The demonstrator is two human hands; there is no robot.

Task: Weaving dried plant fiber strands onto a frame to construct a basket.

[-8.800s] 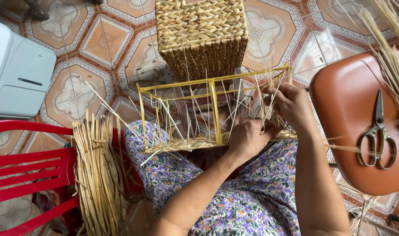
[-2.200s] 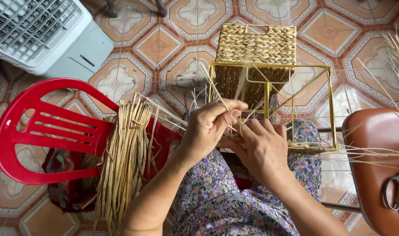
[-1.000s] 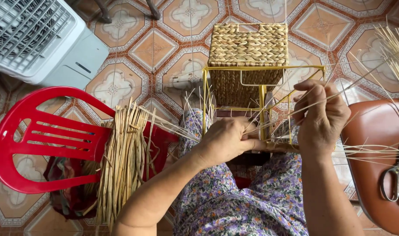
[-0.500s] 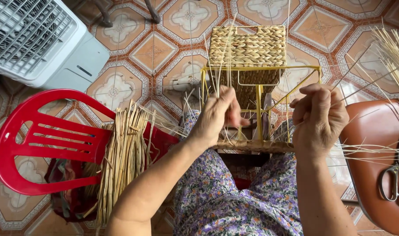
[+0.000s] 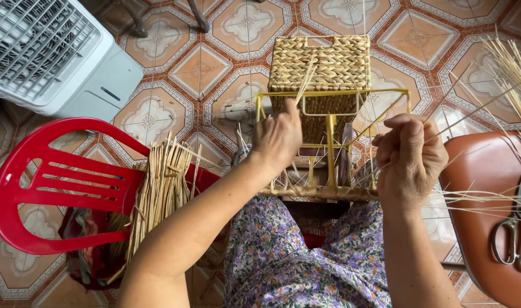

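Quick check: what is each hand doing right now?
Left hand: closed on a pale straw strand at the yellow wire frame.
Right hand: closed, pinching thin straw strands.

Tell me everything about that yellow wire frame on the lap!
The yellow wire frame is a box-shaped skeleton of thin metal-looking rods, open on all sides. It rests on the person's flowered lap, with a finished woven basket behind it. Pale straw is woven along its lower edge, and loose strands stick up through it. The left hand reaches in among the strands from the left; the right hand pinches strands at its right side.
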